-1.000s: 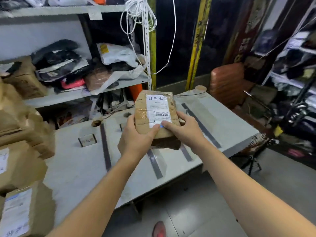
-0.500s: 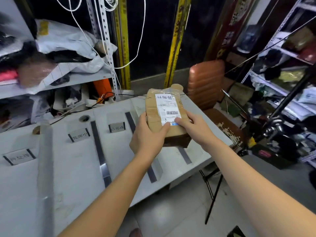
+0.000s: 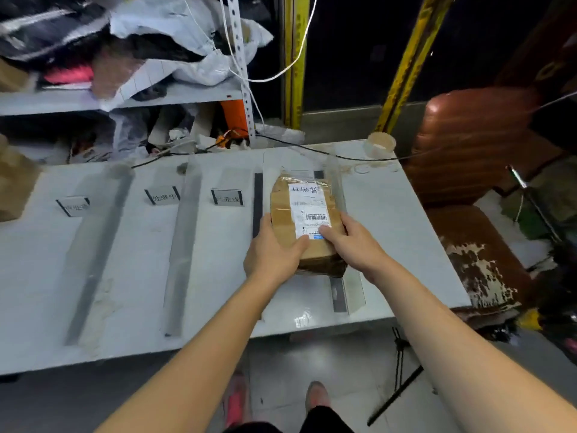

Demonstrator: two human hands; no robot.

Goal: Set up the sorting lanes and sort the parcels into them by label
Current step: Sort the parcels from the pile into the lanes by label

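Parcel held over the fourth lane, both hands clamped on its near end.

Across the grey table [image 3: 390, 232], dark tape strips [image 3: 181, 251] marking lanes, with small lane signs [image 3: 227, 197] at the far end of three of them. Right of the parcel [image 3: 307, 220], a worn brown chair [image 3: 480, 170]; beyond it, a tape roll [image 3: 381, 144] at the far table edge. Taped brown cardboard with a white label [image 3: 309, 210] facing up, set in the lane right of the third sign; whether resting or just above the surface, hard to tell. Left hand [image 3: 274, 254] and right hand [image 3: 356, 242] closed on the near corners, thumbs on top. Probably stiff, fairly light, slick where taped; best gripped by opposite edges, clear of the label.
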